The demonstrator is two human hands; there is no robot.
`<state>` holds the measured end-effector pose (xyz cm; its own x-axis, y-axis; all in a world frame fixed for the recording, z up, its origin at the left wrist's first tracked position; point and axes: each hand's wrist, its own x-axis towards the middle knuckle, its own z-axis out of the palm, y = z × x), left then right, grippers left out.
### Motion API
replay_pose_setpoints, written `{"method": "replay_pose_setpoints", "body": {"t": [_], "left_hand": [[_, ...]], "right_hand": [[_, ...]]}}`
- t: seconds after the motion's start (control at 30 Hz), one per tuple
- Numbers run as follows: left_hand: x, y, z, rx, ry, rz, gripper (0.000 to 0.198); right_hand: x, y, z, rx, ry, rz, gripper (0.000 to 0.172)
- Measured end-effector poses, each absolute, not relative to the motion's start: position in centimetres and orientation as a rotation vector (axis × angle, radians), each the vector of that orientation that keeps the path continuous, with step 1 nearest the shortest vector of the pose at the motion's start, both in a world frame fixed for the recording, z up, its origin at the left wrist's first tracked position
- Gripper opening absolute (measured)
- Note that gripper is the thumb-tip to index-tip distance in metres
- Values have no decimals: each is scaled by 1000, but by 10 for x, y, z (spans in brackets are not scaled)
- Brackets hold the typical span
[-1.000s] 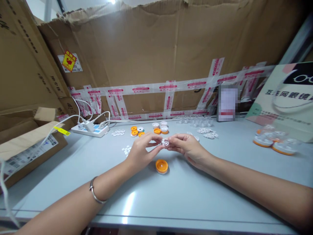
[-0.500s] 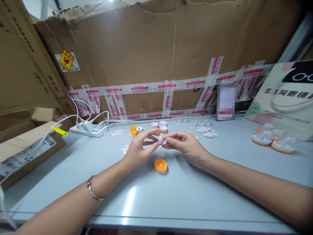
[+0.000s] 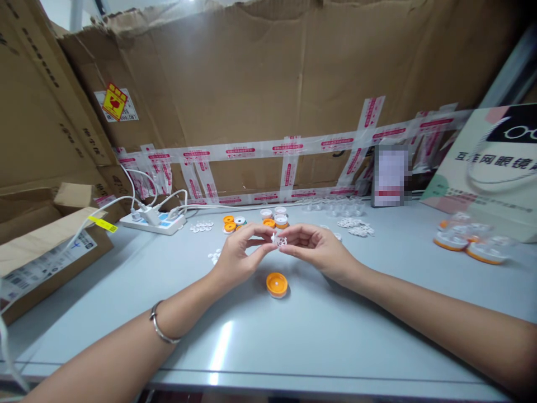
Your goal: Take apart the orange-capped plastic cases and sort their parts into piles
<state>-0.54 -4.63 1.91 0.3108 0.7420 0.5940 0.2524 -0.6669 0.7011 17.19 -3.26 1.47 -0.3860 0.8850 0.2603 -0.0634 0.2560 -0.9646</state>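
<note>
Both hands meet above the middle of the grey table point(image 3: 319, 336). My left hand point(image 3: 241, 254) and my right hand point(image 3: 319, 249) pinch a small white perforated disc point(image 3: 279, 241) between their fingertips. An orange round cap point(image 3: 277, 284) lies on the table just below the hands, touching neither. A silver bangle point(image 3: 161, 330) sits on my left wrist.
Behind the hands lie several orange and white caps point(image 3: 268, 219), loose white discs point(image 3: 202, 226), point(image 3: 356, 228) and clear parts point(image 3: 335, 208). A white power strip point(image 3: 153, 222) with cables is at back left. Cardboard boxes point(image 3: 46, 252) stand left, taped cardboard behind. Bagged orange pieces point(image 3: 470, 238) lie right.
The hands have stayed together on the white disc, shifting it slightly between the fingertips. The orange cap has not moved.
</note>
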Motion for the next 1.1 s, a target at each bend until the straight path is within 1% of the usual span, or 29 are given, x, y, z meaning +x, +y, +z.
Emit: {"method": "replay_pose_setpoints", "body": {"t": [0.2,0.37,0.47,0.73,0.93,1.0,1.1], "left_hand": [[-5,-46,20,2033,862,1334,13],[-4,-48,22,2070,883,1324,11],[-3,-50,23,2140,913,1356,11],[-1,-50,22,2120,1005,1400,11],[-3,-50,24,2287,955,1430,10],[-3,-50,24,2287,956,1427,10],[-2,-51,24,2292,948,1420,11]], "right_hand": [[173,-33,13,-766,-1698,1205,27],[176,-37,12,-770,-1847,910,24],[176,-40,13,-812,-1872,817,22],[173,-42,15,-828,-1836,765,18],[171,-41,17,-796,-1760,1076,22],[172,-41,17,-799,-1772,1031,18],[174,-42,18,-784,-1866,808,9]]}}
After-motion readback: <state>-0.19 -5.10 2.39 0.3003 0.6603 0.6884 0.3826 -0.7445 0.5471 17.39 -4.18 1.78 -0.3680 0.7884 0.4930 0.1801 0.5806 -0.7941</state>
